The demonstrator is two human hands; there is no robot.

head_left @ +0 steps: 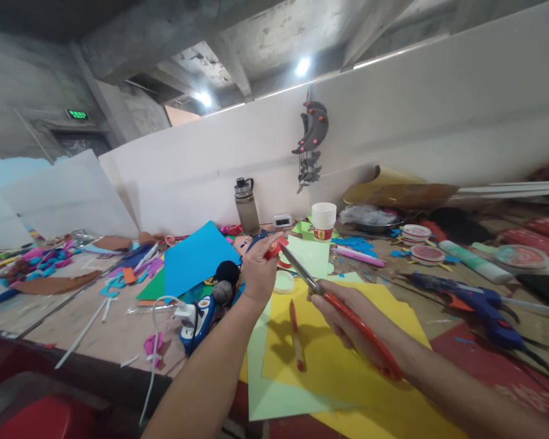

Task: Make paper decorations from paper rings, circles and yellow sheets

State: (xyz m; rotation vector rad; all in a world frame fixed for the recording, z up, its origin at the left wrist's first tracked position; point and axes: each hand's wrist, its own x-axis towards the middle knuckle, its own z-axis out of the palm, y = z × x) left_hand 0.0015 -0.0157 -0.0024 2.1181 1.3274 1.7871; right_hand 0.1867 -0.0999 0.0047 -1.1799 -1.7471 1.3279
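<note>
My left hand (pixel 259 268) pinches a small piece of red paper (pixel 277 247) above the table. Red-handled scissors (pixel 354 323) are gripped in my right hand (pixel 343 308), their blades pointing up and left toward the red piece. The blade tips come close to it; I cannot tell whether they touch. Below both hands lie yellow sheets (pixel 361 390) partly over a pale green sheet (pixel 265 399). A red pen (pixel 296 335) rests on the yellow paper between my forearms.
Blue sheets (pixel 196 259) and a power strip (pixel 199 323) lie to the left. At the back stand a bottle (pixel 246 204) and stacked paper cups (pixel 324 219). A blue glue gun (pixel 466 299) and a white-green tube (pixel 476 262) are on the right.
</note>
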